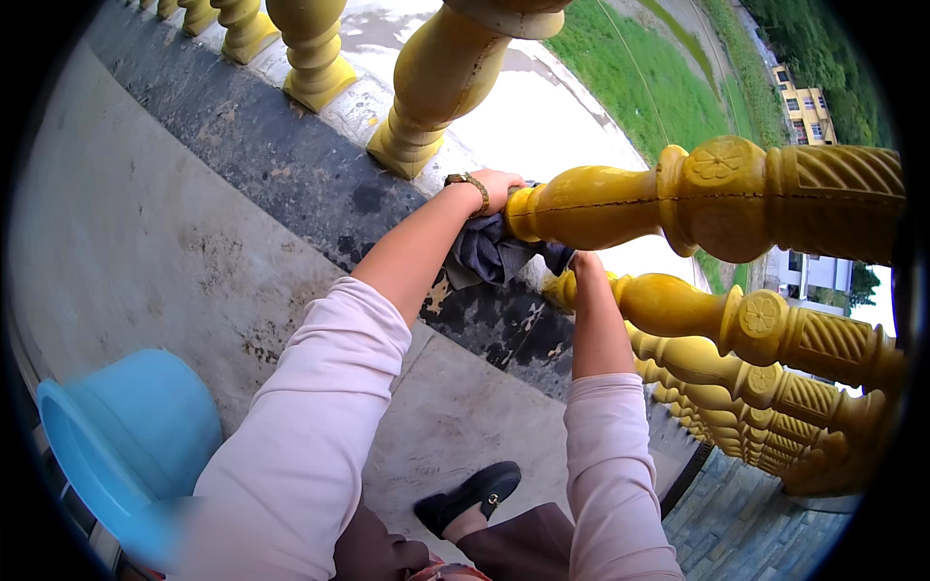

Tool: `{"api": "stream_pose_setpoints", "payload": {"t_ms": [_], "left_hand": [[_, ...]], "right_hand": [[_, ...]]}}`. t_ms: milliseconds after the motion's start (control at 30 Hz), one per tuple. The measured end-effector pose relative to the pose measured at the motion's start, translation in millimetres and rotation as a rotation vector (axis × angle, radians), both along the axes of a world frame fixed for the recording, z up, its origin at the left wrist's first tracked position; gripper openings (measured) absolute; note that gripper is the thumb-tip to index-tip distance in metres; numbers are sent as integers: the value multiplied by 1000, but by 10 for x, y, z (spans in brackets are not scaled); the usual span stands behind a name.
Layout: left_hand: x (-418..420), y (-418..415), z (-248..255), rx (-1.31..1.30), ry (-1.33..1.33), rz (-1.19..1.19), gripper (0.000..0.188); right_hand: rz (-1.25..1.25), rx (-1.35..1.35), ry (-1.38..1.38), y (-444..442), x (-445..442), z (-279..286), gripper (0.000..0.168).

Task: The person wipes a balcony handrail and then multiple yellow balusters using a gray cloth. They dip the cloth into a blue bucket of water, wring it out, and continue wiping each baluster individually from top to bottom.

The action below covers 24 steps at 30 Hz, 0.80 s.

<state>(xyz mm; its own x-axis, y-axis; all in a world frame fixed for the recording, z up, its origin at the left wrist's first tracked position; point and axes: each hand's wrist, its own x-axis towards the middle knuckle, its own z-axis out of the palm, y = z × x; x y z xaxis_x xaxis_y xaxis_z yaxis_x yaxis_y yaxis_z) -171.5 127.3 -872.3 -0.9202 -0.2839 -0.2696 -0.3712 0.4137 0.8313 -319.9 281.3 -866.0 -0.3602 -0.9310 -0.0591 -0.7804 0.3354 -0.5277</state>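
A damp-looking dark grey cloth [490, 250] is bunched around the foot of a yellow baluster [596, 207]. Wearing a watch-like bracelet, my left hand [500, 190] grips the cloth at the far side of that foot, its fingertips partly hidden. From the near side, my right hand [580, 260] reaches in against the cloth; only the wrist and a little of the hand show, the fingers being covered by cloth and baluster. Beneath both hands runs a black, paint-spotted stone border [501, 319], beside the white ledge carrying the balusters.
A light blue plastic tub [138, 436] stands at lower left on the stained pale floor [218, 240]. More yellow balusters [436, 87] line the ledge on both sides. My foot in a black loafer [472, 494] is below. Grass [676, 109] and buildings lie beyond the railing.
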Motion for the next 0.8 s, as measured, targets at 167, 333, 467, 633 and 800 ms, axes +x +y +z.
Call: {"api": "stream_pose_setpoints", "payload": {"t_ms": [167,333,467,633,800], "left_hand": [[92,115,-31,-45,-8,164,37],[518,611,-58,-193,-158,405,36],[823,864,-10,-389,-96,244,21],[1115,1071,144,-312,176,-39,22],[1281,1154,870,300,257,-69,33]], "right_hand": [[148,6,302,34,396,-157,25],[-394,-402,437,108,1208,-237,25],[-277,-4,419,129,1450,-75,28],[78,-153,-202,515,1495,328,32],[182,12,-430,955,1574,1870,42]]}}
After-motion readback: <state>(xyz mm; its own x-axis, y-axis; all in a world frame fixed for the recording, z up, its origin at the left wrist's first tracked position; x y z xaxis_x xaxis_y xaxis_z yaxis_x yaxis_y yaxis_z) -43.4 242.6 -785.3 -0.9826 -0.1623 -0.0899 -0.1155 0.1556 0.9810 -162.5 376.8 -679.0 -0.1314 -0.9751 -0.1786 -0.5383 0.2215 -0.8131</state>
